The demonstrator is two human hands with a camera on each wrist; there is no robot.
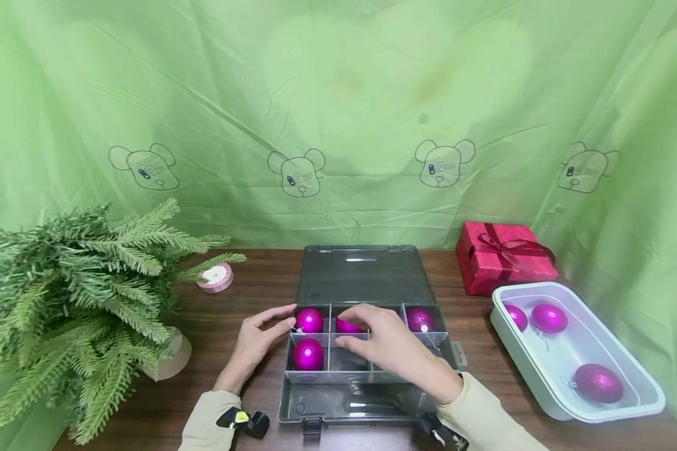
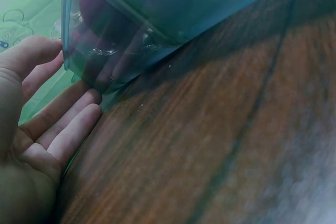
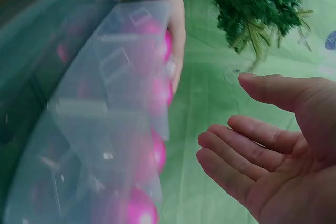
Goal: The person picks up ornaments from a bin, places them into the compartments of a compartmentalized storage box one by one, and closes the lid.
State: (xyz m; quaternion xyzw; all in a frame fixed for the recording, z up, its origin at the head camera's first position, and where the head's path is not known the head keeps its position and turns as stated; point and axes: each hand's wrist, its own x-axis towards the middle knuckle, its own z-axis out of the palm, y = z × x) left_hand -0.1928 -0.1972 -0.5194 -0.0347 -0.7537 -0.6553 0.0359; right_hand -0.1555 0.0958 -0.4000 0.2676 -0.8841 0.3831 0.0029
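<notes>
A dark translucent compartment box [image 1: 350, 377] lies in the middle with its lid [image 1: 367, 275] folded back. Magenta ball ornaments sit in its compartments: one at the back left [image 1: 309, 320], one at the front left [image 1: 308, 355], one at the back middle [image 1: 348, 326] and a glittery one at the back right [image 1: 420, 319]. My left hand [image 1: 255, 335] touches the box's left side with fairly straight fingers. Over the middle compartments is my right hand [image 1: 383, 341], partly covering the back middle ball. The right wrist view shows that right hand [image 3: 262, 156] with extended fingers and nothing in it.
On the right stands a white tub [image 1: 541, 357] with several magenta balls. Behind it is a red gift box [image 1: 504, 257] with a bow. An artificial fir tree [image 1: 90, 300] fills the left, beside a pink ribbon roll [image 1: 217, 279]. A green curtain [image 1: 338, 94] hangs behind the table.
</notes>
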